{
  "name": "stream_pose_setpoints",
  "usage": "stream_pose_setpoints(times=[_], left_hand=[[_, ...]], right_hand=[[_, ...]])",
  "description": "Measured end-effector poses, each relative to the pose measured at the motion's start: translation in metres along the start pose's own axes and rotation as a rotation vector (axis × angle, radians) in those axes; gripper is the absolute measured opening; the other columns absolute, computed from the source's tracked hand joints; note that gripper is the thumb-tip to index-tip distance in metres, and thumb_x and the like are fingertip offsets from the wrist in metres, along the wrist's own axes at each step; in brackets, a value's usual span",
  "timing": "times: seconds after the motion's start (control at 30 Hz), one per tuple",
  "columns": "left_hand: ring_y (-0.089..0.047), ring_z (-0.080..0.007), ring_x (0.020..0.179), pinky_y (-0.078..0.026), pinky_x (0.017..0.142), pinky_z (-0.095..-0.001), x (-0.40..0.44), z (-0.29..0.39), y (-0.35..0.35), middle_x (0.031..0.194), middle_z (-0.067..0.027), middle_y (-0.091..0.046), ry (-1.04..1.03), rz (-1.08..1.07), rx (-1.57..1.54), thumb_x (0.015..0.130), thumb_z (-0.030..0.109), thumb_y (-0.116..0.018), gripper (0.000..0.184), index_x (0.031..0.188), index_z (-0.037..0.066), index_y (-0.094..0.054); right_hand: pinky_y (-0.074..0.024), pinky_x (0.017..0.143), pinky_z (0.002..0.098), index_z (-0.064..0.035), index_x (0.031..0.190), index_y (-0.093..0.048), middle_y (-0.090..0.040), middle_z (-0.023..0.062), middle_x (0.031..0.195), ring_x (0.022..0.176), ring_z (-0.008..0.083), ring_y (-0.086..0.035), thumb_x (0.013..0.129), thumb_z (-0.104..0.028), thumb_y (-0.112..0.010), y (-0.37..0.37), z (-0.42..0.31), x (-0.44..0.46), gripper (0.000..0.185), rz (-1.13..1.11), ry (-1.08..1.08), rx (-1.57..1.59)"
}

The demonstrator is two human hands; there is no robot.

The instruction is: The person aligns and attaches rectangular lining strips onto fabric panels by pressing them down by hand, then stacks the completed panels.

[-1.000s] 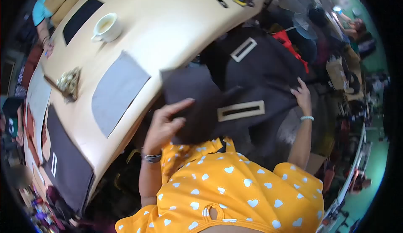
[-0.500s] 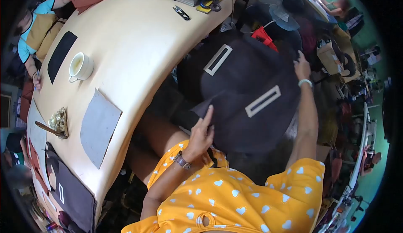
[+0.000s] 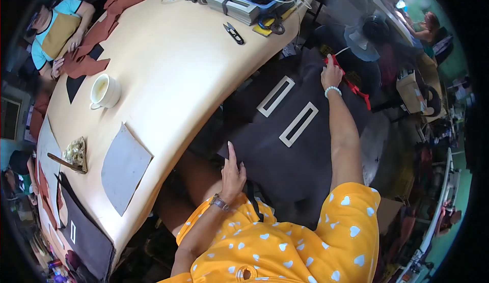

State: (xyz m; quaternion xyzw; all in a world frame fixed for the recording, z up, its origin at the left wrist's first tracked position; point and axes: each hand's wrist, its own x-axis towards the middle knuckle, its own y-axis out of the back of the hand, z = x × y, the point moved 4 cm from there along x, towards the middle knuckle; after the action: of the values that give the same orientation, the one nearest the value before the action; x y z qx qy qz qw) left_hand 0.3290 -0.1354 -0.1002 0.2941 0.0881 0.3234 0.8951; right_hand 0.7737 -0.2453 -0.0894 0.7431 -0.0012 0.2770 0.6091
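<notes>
Dark brown flexible sheet material (image 3: 316, 163), perhaps overlapping pieces, lies across my lap and beyond the table edge. Two pale rectangular frames, an upper one (image 3: 265, 111) and a lower one (image 3: 289, 139), show on it side by side, both slanted. My right hand (image 3: 332, 74) is at the sheet's far edge with fingers bent onto it, close to a red object (image 3: 356, 89). Near the sheet's left corner is my left hand (image 3: 233, 175), index finger stretched out and touching or just above the material. The undersides of the sheet and my thumbs are hidden.
The pale table (image 3: 168, 64) holds a cup (image 3: 106, 90), a grey cut piece (image 3: 125, 171), thread snips (image 3: 234, 33) and another dark piece (image 3: 84, 227) with a frame. A fan (image 3: 364, 36) stands beyond the sheet. A co-worker (image 3: 58, 33) handles reddish-brown material across the table.
My right hand has moved left along the far edge, and the lower frame has come closer to the upper one. My left hand has shifted slightly left and down. The view has turned somewhat.
</notes>
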Motion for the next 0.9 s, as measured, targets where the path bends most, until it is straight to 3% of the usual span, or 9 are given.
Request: stream_pose_setpoints(times=[0.07, 0.17, 0.3, 0.47, 0.5, 0.57, 0.6, 0.7, 0.9], left_hand=[[-0.062, -0.032, 0.088, -0.05, 0.075, -0.0378, 0.0, -0.008, -0.003, 0.119, -0.0275, -0.049, 0.186, -0.159, -0.025, 0.079, -0.003, -0.054, 0.08, 0.144, 0.005, -0.007], [-0.058, -0.0357, 0.095, -0.045, 0.083, -0.0431, -0.002, -0.019, -0.008, 0.111, -0.0261, -0.053, 0.183, -0.271, -0.059, 0.079, 0.007, -0.057, 0.081, 0.143, 0.003, -0.007], [-0.063, -0.0324, 0.082, -0.05, 0.075, -0.0391, -0.014, -0.034, 0.003, 0.103, -0.0241, -0.057, 0.228, -0.29, -0.114, 0.079, 0.01, -0.061, 0.08, 0.142, 0.001, -0.013], [-0.066, -0.0291, 0.082, -0.052, 0.074, -0.0354, -0.035, -0.024, 0.064, 0.107, -0.0245, -0.059, 0.147, -0.162, -0.12, 0.08, 0.012, -0.063, 0.078, 0.142, 0.002, -0.016], [-0.065, -0.029, 0.085, -0.052, 0.076, -0.0354, -0.04, -0.013, 0.083, 0.114, -0.0231, -0.057, 0.207, -0.109, -0.266, 0.081, 0.012, -0.062, 0.07, 0.14, 0.005, -0.025], [-0.064, -0.032, 0.082, -0.052, 0.075, -0.0352, -0.05, 0.001, 0.122, 0.116, -0.0218, -0.054, -0.11, 0.155, -0.119, 0.083, 0.012, -0.06, 0.062, 0.138, 0.007, -0.032], [-0.064, -0.0312, 0.083, -0.052, 0.074, -0.033, -0.057, 0.015, 0.148, 0.11, -0.0186, -0.059, 0.001, 0.238, -0.195, 0.082, 0.007, -0.059, 0.046, 0.127, 0.004, -0.047], [-0.064, -0.0306, 0.084, -0.052, 0.074, -0.0334, -0.09, 0.018, 0.215, 0.099, -0.0179, -0.063, -0.143, 0.706, 0.072, 0.081, 0.003, -0.06, 0.031, 0.112, 0.002, -0.058], [-0.063, -0.0232, 0.082, -0.049, 0.072, -0.0314, -0.173, -0.017, 0.349, 0.094, -0.015, -0.065, 0.213, 1.296, 0.556, 0.082, 0.001, -0.059, 0.02, 0.101, -0.001, -0.063]], right_hand=[[-0.0366, 0.091, 0.0457, -0.0147, 0.132, -0.041, -0.063, 0.012, 0.099, 0.103, 0.0283, -0.054, 0.078, -0.011, -0.061, -0.015, -0.001, -0.001, 0.057, -0.05, -0.029, -0.019], [-0.0317, 0.097, 0.0509, -0.0143, 0.136, -0.035, -0.055, 0.0131, 0.117, 0.118, 0.0301, -0.044, 0.077, -0.009, -0.06, -0.012, -0.015, -0.013, 0.064, -0.028, -0.045, -0.035], [-0.0249, 0.103, 0.0555, -0.0123, 0.139, -0.029, -0.042, 0.0129, 0.133, 0.128, 0.033, -0.032, 0.077, -0.006, -0.056, 0.011, -0.058, -0.033, 0.068, 0.047, -0.022, 0.088], [-0.0256, 0.103, 0.046, 0.0037, 0.136, -0.029, -0.041, 0.0237, 0.131, 0.124, 0.0371, -0.035, 0.074, 0.0, -0.056, 0.08, -0.15, -0.059, 0.068, 0.256, 0.298, 0.523], [-0.0234, 0.106, 0.0445, 0.004, 0.136, -0.028, -0.039, 0.0241, 0.133, 0.125, 0.0374, -0.035, 0.078, -0.002, -0.056, 0.093, -0.175, -0.069, 0.065, 0.313, 0.366, 0.622], [-0.0235, 0.107, 0.0425, 0.0039, 0.138, -0.024, -0.038, 0.0227, 0.135, 0.127, 0.0361, -0.034, 0.083, -0.003, -0.053, 0.129, -0.229, -0.094, 0.063, 0.277, 0.45, 0.878], [-0.0235, 0.108, 0.0417, 0.0038, 0.139, -0.022, -0.038, 0.0218, 0.135, 0.128, 0.0348, -0.034, 0.085, -0.001, -0.052, 0.149, -0.259, -0.113, 0.062, 0.207, 0.443, 1.059], [-0.0247, 0.107, 0.0403, 0.0035, 0.139, -0.022, -0.038, 0.0209, 0.136, 0.128, 0.033, -0.035, 0.084, 0.0, -0.054, 0.196, -0.334, -0.169, 0.063, 0.127, 0.599, 1.156], [-0.0227, 0.109, 0.0392, 0.0029, 0.137, -0.026, -0.035, 0.0207, 0.138, 0.131, 0.033, -0.03, 0.082, 0.001, -0.054, 0.234, -0.429, -0.266, 0.062, -0.252, 0.797, 1.339]])
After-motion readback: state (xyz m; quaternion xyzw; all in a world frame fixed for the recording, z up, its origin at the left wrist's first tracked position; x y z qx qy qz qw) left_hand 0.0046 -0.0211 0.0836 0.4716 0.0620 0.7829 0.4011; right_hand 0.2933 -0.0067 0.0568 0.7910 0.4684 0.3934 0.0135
